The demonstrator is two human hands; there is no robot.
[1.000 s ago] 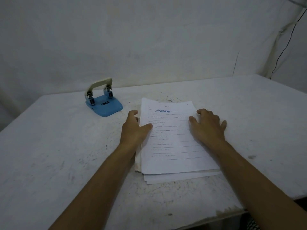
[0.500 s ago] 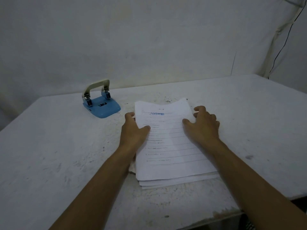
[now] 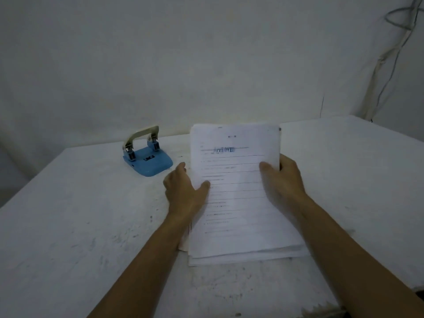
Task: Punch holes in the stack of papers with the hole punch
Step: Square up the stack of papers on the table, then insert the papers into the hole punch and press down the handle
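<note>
Closely seen, the scene read as follows.
Left fingers: the thumb (image 3: 205, 185) pressed on the top sheet; the others curled behind the left edge of the stack, mostly hidden.
Right fingers: the thumb (image 3: 264, 167) lay on the page, the rest wrapped behind the right edge.
Left hand (image 3: 183, 191): gripped the stack's left side.
Right hand (image 3: 284, 180): gripped the right side.
Stack of papers (image 3: 238, 203): held between both hands, its far end tilted up, its near end low at the table; sheets uneven at the bottom; a blue stamp near the top.
Hole punch (image 3: 146, 157): blue base, pale handle raised; stood on the table left of the papers, apart from them.
Table (image 3: 68, 226): white, scuffed, against a pale wall.
</note>
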